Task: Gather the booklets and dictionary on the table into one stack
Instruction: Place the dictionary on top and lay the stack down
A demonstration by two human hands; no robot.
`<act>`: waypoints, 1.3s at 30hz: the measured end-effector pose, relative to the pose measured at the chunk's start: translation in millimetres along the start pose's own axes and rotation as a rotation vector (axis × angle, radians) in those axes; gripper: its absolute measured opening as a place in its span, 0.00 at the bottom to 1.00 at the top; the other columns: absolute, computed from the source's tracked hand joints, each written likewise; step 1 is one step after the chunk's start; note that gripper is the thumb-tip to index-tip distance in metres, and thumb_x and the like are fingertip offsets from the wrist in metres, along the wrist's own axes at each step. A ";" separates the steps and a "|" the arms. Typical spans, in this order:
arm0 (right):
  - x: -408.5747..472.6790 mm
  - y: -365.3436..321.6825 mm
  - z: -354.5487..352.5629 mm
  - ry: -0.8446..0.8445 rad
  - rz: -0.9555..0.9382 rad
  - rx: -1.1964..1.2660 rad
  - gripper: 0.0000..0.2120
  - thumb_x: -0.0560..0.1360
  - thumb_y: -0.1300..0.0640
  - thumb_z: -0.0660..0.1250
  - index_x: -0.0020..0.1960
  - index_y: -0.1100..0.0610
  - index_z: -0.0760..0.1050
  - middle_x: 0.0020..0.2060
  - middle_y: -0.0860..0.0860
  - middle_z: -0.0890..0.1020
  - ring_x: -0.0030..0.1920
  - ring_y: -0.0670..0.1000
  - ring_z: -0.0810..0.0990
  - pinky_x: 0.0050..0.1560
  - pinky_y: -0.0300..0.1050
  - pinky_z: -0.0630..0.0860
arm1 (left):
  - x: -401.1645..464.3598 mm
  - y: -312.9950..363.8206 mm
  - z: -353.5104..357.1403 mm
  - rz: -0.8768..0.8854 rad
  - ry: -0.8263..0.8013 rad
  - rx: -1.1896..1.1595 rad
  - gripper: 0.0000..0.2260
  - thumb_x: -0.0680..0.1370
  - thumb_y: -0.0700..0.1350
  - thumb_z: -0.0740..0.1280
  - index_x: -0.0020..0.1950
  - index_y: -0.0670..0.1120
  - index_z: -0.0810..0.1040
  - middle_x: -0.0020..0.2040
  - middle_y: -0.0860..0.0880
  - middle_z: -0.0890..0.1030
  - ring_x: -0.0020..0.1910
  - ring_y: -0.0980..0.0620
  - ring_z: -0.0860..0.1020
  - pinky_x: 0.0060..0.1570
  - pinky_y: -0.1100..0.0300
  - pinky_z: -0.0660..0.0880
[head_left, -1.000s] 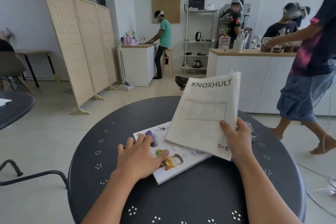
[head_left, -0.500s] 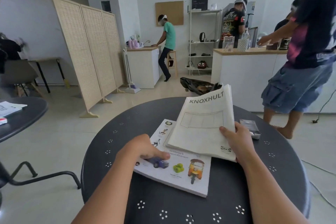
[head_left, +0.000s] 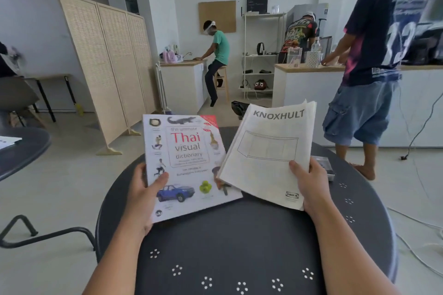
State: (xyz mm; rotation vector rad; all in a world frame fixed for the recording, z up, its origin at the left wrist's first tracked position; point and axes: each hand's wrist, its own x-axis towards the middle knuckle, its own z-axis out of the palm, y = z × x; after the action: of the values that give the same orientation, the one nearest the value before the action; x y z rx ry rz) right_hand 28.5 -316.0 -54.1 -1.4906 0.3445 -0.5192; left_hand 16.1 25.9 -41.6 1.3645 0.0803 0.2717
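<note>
My left hand point(head_left: 143, 195) grips the left edge of a white Thai visual dictionary point(head_left: 189, 165) and holds it tilted up above the round black table point(head_left: 239, 246), cover facing me. My right hand point(head_left: 309, 187) holds the white KNOXHULT booklets point(head_left: 271, 153) by their lower right corner, also raised. The booklets' left edge overlaps the dictionary's right edge, in front of it.
A small clear flat box point(head_left: 324, 166) lies on the table behind my right hand. A person in a dark jersey point(head_left: 374, 60) stands close at the right by a white counter point(head_left: 309, 86). Another black table point(head_left: 21, 148) is at the left, cables point(head_left: 419, 230) on the floor at right.
My left hand has taken hold of the dictionary, which lay flat on the table, and lifted it upright. The booklets in my right hand have risen slightly. The person at right has stepped closer.
</note>
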 end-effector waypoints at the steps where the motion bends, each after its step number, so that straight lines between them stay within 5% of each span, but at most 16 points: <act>1: -0.4 0.3 0.2 0.012 -0.008 -0.015 0.07 0.79 0.59 0.67 0.54 0.49 0.80 0.50 0.51 0.86 0.50 0.56 0.85 0.54 0.61 0.82 | 1.3 0.1 0.0 0.015 0.056 -0.043 0.17 0.79 0.37 0.69 0.65 0.50 0.73 0.58 0.48 0.84 0.52 0.45 0.84 0.46 0.44 0.81; 7: -4.7 1.5 4.8 0.025 -0.090 -0.121 0.11 0.79 0.60 0.65 0.50 0.44 0.80 0.47 0.49 0.85 0.49 0.57 0.84 0.55 0.57 0.82 | 6.5 3.7 -9.6 0.072 0.166 -0.180 0.16 0.80 0.38 0.68 0.63 0.54 0.74 0.55 0.52 0.86 0.52 0.45 0.85 0.49 0.39 0.81; 10: -7.2 -2.2 6.9 0.047 -0.101 -0.081 0.13 0.79 0.61 0.65 0.57 0.46 0.81 0.47 0.47 0.85 0.51 0.56 0.84 0.54 0.53 0.82 | 6.4 3.4 -9.7 0.083 0.150 -0.185 0.16 0.80 0.39 0.68 0.62 0.57 0.75 0.52 0.56 0.87 0.50 0.47 0.86 0.47 0.41 0.82; 18: -10.6 -3.6 9.7 0.129 -0.070 0.077 0.16 0.80 0.58 0.66 0.64 0.45 0.80 0.45 0.42 0.85 0.49 0.52 0.85 0.56 0.57 0.82 | 5.1 1.8 -14.9 0.073 0.109 -0.327 0.19 0.80 0.41 0.66 0.69 0.54 0.72 0.60 0.49 0.85 0.56 0.42 0.85 0.52 0.37 0.80; 28: -27.7 -10.1 27.3 -0.293 0.012 0.173 0.09 0.81 0.61 0.67 0.55 0.50 0.82 0.45 0.52 0.89 0.40 0.53 0.87 0.37 0.48 0.85 | 1.1 -2.9 -2.2 0.024 -0.078 -0.162 0.18 0.78 0.39 0.68 0.67 0.49 0.74 0.58 0.43 0.85 0.56 0.37 0.84 0.55 0.34 0.78; 36: -45.6 -13.5 45.1 -0.531 -0.022 0.280 0.13 0.81 0.56 0.65 0.64 0.56 0.79 0.54 0.61 0.87 0.50 0.64 0.87 0.45 0.58 0.85 | -5.0 -9.4 7.3 0.077 -0.180 -0.044 0.18 0.79 0.37 0.68 0.67 0.52 0.73 0.59 0.48 0.85 0.57 0.44 0.84 0.54 0.41 0.80; 39: -48.6 -13.4 48.3 -0.547 -0.032 0.331 0.22 0.77 0.45 0.66 0.65 0.58 0.78 0.57 0.63 0.85 0.53 0.65 0.86 0.49 0.62 0.84 | -8.1 -11.4 10.8 0.076 -0.248 -0.017 0.21 0.75 0.42 0.70 0.67 0.54 0.71 0.59 0.48 0.85 0.58 0.44 0.84 0.56 0.40 0.80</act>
State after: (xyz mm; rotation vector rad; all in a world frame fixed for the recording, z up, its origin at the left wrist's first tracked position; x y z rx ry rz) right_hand 11.2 -249.4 -42.5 -1.2547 -0.1879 -0.1649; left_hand 12.2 11.6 -51.2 1.3766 -0.1805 0.1648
